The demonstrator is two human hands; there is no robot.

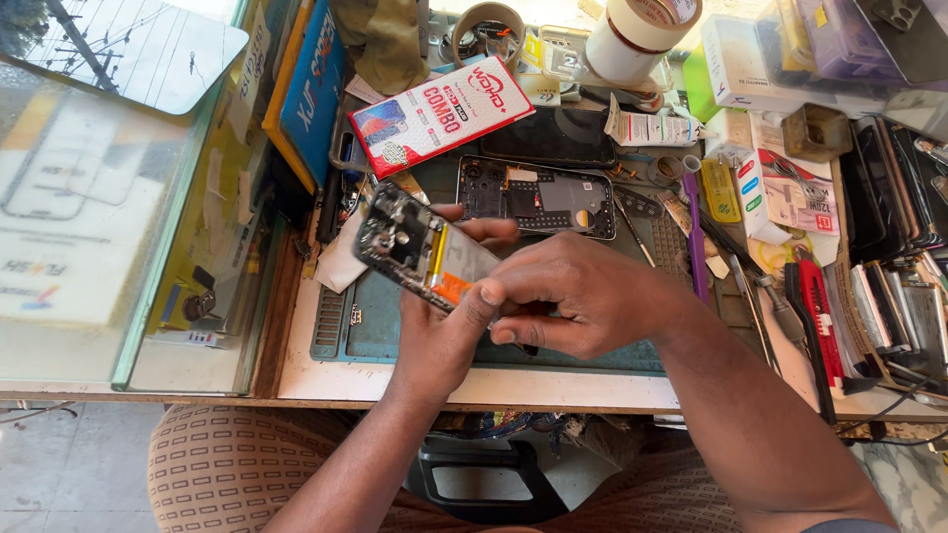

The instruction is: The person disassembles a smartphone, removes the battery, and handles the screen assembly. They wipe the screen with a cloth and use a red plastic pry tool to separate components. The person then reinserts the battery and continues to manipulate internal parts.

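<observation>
Phone, opened, sits tilted above the green mat. Left hand grips it from below; right hand pinches closed at its battery edge. Slow, gentle prying seems wise.

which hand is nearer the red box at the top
Left. The left hand holds the opened phone just below the red box; the right hand sits lower and further right.
</observation>
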